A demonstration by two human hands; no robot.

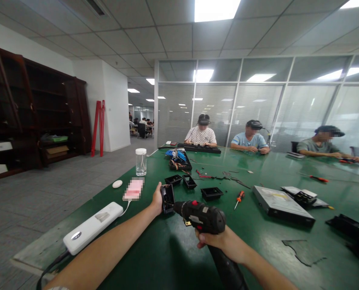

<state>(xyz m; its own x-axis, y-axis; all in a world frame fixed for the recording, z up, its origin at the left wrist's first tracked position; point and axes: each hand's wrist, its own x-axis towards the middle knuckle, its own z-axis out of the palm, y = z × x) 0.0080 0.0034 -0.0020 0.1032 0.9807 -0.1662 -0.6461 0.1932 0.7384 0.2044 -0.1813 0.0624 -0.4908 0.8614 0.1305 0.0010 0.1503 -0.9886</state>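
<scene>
Start at the far left of the green table [155,257], where the white power strip [92,227] lies near the edge, with a pink phone [133,189] and a clear cup [141,161] beyond it. None of these touch your work.

Your left hand [157,200] is closed around the small black housing [167,198], fingers wrapped behind it and thumb on the near side, holding it upright just above the table. Judging by the pose, you are driving a screw in that housing, so grip it hard enough that it cannot turn with the bit, and keep your fingertips off the face the bit meets.

The cordless drill [202,217] points left, its nose touching the housing. Keep it square to that face; a tilted bit will likely slip out of the screw head. Squeeze the trigger gently.

Your right hand [220,241] is closed on the drill's grip from below; the trigger finger is hidden, so I cannot tell whether it is pressing.

Further right, well apart from your hands, sit more small black trays [211,193], an orange-handled screwdriver [239,199] and a flat disc drive [282,205]. Across the table three other people work with their own hands on their own parts.
</scene>
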